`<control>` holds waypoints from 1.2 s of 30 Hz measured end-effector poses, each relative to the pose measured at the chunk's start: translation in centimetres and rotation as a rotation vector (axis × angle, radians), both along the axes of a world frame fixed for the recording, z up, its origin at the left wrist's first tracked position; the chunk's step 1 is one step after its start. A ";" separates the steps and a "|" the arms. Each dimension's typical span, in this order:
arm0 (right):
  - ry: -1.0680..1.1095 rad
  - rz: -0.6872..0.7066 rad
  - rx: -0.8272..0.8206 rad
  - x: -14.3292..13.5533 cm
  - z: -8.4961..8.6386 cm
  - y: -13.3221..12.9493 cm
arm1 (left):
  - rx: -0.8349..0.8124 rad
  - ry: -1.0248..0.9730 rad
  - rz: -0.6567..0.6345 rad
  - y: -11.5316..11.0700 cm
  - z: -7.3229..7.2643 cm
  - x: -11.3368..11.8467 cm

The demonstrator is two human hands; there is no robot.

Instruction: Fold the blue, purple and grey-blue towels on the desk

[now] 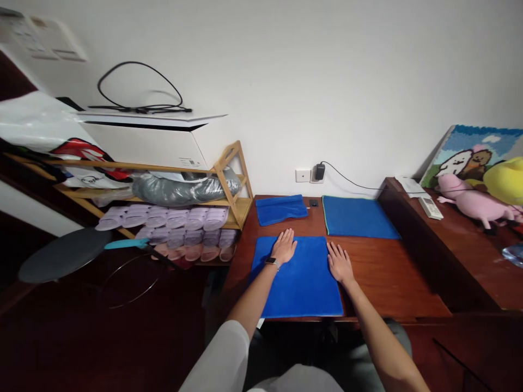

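Observation:
A blue cloth (304, 283) lies spread flat on the brown wooden desk (392, 277), reaching its front edge. My left hand (284, 246), with a watch on the wrist, rests flat on the upper part of this cloth, fingers stretched out. Along the cloth's right edge lies my right hand (339, 262), palm down with the fingers extended, partly over the bare wood. Behind the left hand is a smaller, folded-looking blue cloth (281, 209). Another blue cloth with a green edge (359, 216) lies flat at the back right.
A wooden rack (239, 179) with several lilac slippers (175, 216) stands left of the desk. A charger (320, 171) is plugged into the wall. On the raised surface at right are a remote control (430, 208), a pink plush toy (466, 198) and a fuzzy picture (466, 152).

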State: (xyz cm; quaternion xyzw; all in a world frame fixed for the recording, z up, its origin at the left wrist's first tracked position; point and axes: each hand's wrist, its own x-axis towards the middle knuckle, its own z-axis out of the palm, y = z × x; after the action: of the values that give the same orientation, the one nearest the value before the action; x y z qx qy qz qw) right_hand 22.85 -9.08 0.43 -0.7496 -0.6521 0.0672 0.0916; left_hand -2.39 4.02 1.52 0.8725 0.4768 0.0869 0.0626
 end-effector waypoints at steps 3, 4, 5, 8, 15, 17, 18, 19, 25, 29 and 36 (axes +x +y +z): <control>0.033 0.119 0.054 -0.6 0.3 1.4 | 0.072 -0.038 -0.108 -1.7 -0.4 2.0; 0.045 0.170 0.045 -0.8 0.3 1.9 | 0.083 -0.052 -0.149 -2.6 -0.7 3.3; 0.054 0.210 0.020 -1.0 0.4 2.5 | 0.083 -0.061 -0.181 -3.5 -1.0 4.8; 0.044 0.233 -0.057 -1.4 0.2 3.4 | 0.045 -0.068 -0.203 -5.6 -1.8 7.9; -0.024 0.137 -0.064 -2.0 -0.3 3.0 | 0.005 -0.010 0.068 -3.9 -1.2 -1.4; -0.012 0.134 -0.064 -2.1 -0.4 3.0 | 0.005 0.020 0.139 -2.7 -0.5 -5.9; 0.008 0.135 -0.062 -2.1 -0.5 3.1 | -0.001 0.035 0.186 -2.1 -0.1 -7.8; 0.046 0.136 -0.059 -2.0 -0.6 3.3 | -0.010 0.050 0.241 -1.6 0.3 -9.3; 0.439 0.048 0.030 0.7 -0.6 4.7 | 0.095 -0.007 0.206 -4.2 2.0 -5.0; 0.490 0.069 0.126 2.6 -0.4 3.8 | 0.062 -0.079 -0.133 -9.5 0.8 6.3; 0.269 0.245 -0.071 1.9 -0.4 1.6 | 0.006 -0.092 -0.236 -12.8 -1.2 12.0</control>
State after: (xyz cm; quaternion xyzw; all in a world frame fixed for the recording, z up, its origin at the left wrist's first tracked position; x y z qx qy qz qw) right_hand 24.73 -7.52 0.05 -0.6516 -0.7175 0.2007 0.1426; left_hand 9.64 -8.81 0.32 0.9177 0.3673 0.1205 0.0915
